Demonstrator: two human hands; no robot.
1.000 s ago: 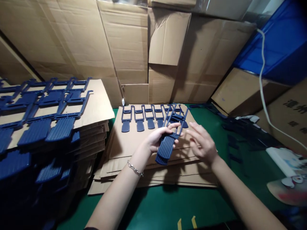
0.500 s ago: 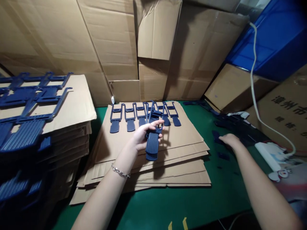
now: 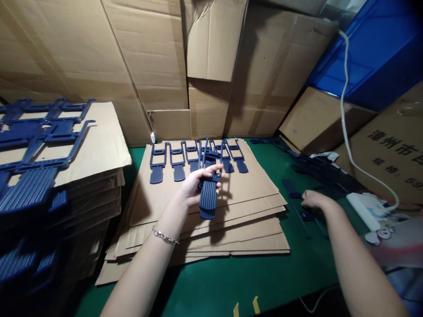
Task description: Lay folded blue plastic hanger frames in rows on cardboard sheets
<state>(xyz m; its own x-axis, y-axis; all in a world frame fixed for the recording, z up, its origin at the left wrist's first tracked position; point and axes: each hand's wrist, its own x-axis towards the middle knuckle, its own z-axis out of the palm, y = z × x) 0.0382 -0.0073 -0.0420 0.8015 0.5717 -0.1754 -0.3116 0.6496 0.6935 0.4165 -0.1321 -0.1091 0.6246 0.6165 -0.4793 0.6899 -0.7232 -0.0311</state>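
My left hand is closed around navy plastic frames with ribbed paddles, held above the cardboard. At least two seem stacked together, with thin arms pointing up and away. To the right, my right hand has its fingers closed at the side of another dark navy frame, low over the green table; its two long thin arms point toward me. My fingers partly cover this frame. Beyond my left hand, several similar frames lie in a row on the stacked cardboard sheets, paddles toward me.
At left stands a taller cardboard stack bearing more navy frames. Dark parts lie piled on the green table at right, beside a white power strip with a cable. Cardboard boxes wall the back.
My right hand's fingers have closed in, and the frame there has shifted so its thin arms show clearly. My left hand keeps its hold, almost unmoved. The view has shifted slightly.
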